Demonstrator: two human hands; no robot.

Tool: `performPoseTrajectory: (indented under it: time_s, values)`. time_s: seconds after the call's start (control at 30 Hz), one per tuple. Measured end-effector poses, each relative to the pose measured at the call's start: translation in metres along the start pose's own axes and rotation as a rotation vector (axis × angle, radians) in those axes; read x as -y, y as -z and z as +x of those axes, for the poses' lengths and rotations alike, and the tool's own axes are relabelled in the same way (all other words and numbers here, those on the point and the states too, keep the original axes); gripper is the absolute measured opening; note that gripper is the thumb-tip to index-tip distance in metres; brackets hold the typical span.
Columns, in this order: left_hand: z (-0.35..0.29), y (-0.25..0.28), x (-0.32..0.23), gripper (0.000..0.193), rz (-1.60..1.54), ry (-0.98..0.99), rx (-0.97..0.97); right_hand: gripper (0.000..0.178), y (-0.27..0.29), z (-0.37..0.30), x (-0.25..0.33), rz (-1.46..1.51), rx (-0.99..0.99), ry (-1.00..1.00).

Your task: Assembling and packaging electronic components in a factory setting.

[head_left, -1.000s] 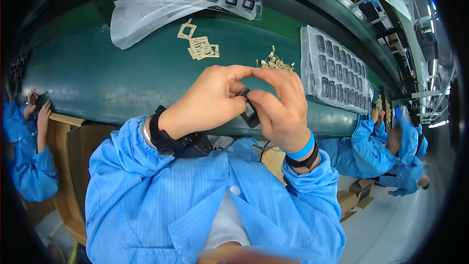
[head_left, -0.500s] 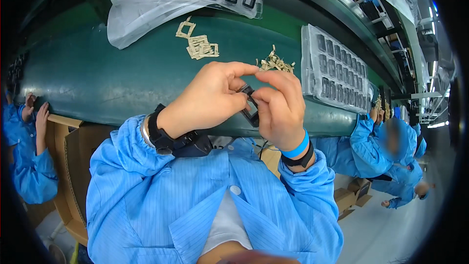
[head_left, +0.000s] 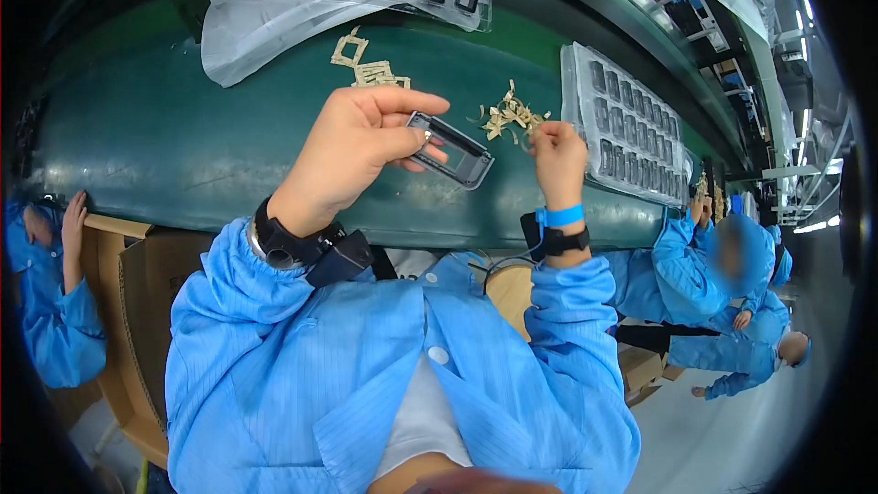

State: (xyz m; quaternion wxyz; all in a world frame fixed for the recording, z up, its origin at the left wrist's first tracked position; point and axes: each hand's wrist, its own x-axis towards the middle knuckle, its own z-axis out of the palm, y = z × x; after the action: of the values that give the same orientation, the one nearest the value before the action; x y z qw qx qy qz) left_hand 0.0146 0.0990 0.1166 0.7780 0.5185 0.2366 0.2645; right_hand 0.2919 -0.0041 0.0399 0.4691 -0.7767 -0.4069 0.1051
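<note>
From my remote station I record the left hand (head_left: pixel 352 142) clamped on a dark rectangular housing (head_left: pixel 470 167), left of the scrap pile (head_left: pixel 508 116). The right hand (head_left: pixel 558 154), apart from the left, is at the pile's right edge; I cannot tell whether it grips anything. Beige frames (head_left: pixel 372 73) lie farther left of the pile.

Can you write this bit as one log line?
left hand: holding dark frame; right hand: beside tan scraps; right-hand contents: unclear
</note>
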Motion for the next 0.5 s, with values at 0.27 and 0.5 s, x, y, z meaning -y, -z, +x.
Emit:
performPoseTrajectory:
  time_s: [0.27, 0.5]
  values:
    - [-0.012, 0.008, 0.009, 0.029, -0.12, 0.011, -0.036, 0.013, -0.012, 0.023, -0.027, -0.297, -0.067, -0.018]
    - [0.005, 0.0, 0.017, 0.027, -0.17, 0.034, -0.031, 0.017, 0.013, -0.013, 0.024, 0.285, 0.124, -0.21]
